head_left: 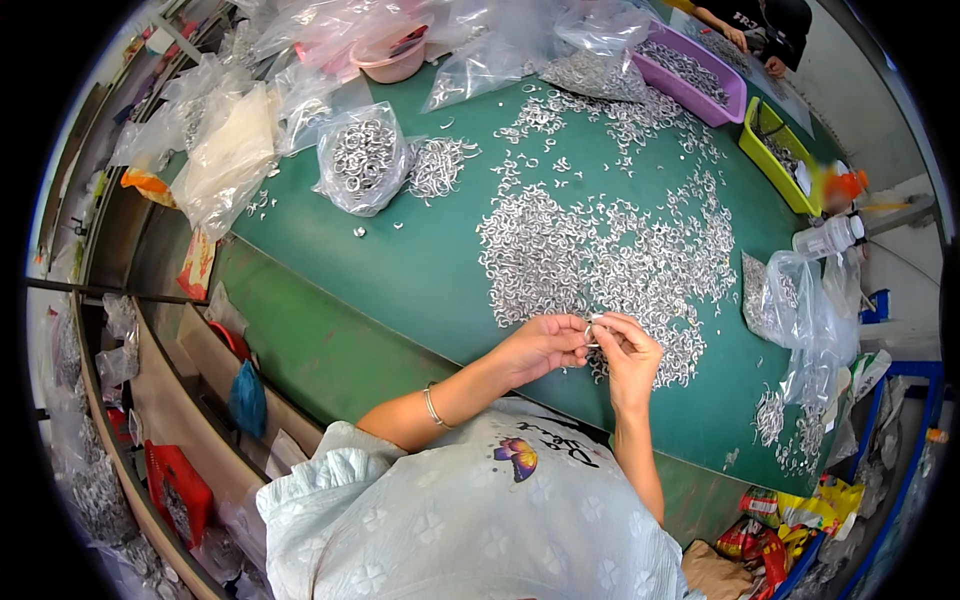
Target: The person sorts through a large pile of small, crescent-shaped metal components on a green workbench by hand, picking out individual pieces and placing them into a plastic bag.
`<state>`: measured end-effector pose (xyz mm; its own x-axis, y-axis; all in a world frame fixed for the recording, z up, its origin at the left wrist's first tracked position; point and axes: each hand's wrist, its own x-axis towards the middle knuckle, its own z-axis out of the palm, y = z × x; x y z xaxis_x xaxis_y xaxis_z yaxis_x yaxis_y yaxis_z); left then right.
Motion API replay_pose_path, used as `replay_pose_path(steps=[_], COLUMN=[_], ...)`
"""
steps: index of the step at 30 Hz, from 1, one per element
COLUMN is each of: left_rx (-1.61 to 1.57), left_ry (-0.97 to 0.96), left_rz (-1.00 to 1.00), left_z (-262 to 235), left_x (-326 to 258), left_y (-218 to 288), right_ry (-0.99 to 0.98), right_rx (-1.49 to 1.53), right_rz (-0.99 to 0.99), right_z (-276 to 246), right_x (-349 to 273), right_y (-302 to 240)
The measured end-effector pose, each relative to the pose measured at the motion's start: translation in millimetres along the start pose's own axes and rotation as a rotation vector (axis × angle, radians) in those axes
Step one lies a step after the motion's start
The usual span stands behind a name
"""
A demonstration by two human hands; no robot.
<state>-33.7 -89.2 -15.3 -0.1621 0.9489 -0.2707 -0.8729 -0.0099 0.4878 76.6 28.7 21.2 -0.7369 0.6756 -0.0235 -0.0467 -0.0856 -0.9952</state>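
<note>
A small assembly workshop: green worktable (400, 270) heaped with loose silver metal rings (600, 250), plastic bags of rings (362, 158) at its far-left part, purple (700, 85) and yellow-green (775, 150) sorting bins along its far-right edge, cluttered shelves (130, 330) left of it.

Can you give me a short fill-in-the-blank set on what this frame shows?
1. Both hands, left hand and right hand, pinch one small metal ____ between them.
2. The loose rings lie spread on a ____ table.
3. At the table's far edge stands a ____ tray of rings.
4. The left wrist wears a thin ____.

Missing words: ring; green; purple; bracelet
</note>
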Motion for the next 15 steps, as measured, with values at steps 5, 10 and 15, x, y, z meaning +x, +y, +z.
replay_pose_path(steps=[5, 10, 15], left_rx=[-0.036, -0.085, -0.185], left_ry=[0.057, 0.076, 0.022], left_rz=[0.037, 0.037, 0.07], left_z=[9, 13, 11], left_x=[6, 7, 10], left_y=[-5, 2, 1], right_ry=[-0.009, -0.028, -0.107], right_rx=[-0.338, -0.375, -0.054], right_rz=[-0.136, -0.212, 0.003], right_z=[10, 7, 3], right_x=[-1, 4, 6], right_y=[-13, -9, -6])
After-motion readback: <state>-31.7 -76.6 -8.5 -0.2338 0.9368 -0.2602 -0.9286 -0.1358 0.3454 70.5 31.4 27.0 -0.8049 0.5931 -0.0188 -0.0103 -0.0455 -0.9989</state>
